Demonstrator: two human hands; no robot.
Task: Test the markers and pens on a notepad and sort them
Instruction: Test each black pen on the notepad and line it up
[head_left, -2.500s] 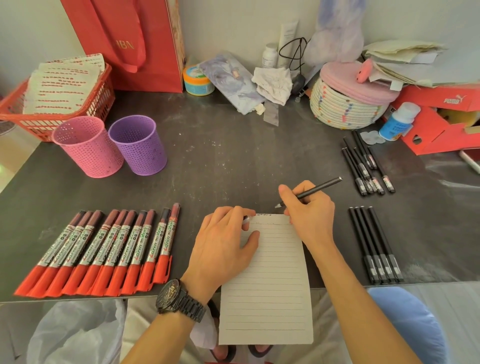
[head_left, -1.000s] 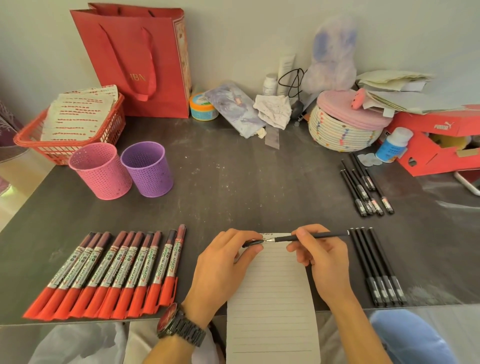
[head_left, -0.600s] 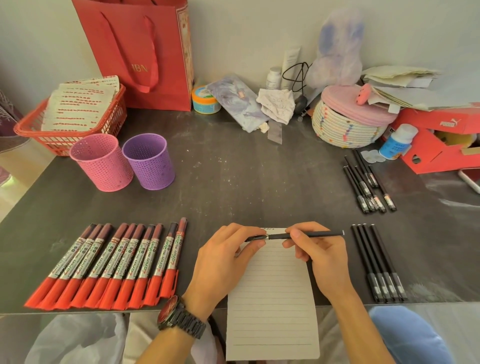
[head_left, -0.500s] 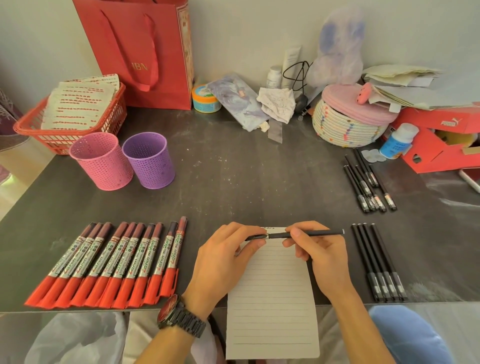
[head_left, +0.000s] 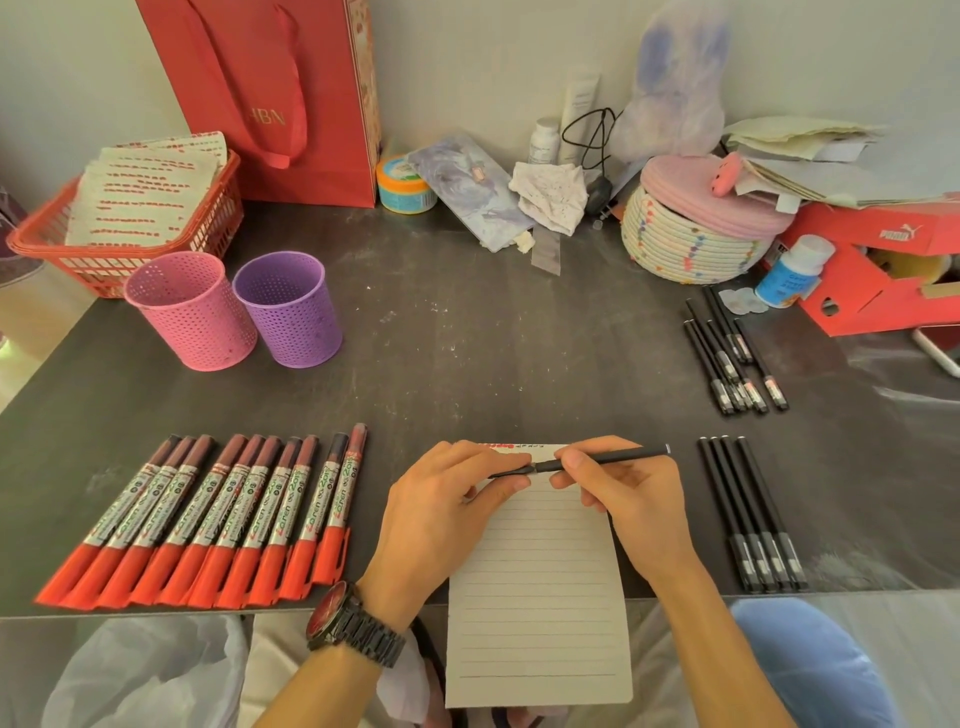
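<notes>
At far left of dark matte desk (head_left: 467, 338) we see markers (head_left: 208, 519) in tight row, red caps, glossy printed barrels. Behind them: perforated plastic pink cup (head_left: 192, 312) beside purple cup (head_left: 288, 309). Centre: our left hand (head_left: 441, 519) pinches small black cap (head_left: 511, 472) over top edge of lined notepad (head_left: 540, 597), which overhangs desk edge. Cap's mouth meets tip of slim black pen (head_left: 613, 460), lying level, pinched near its front by our right hand (head_left: 634, 504). Right: near pen group (head_left: 753, 519) and far pen group (head_left: 732, 358), all thin and black.
</notes>
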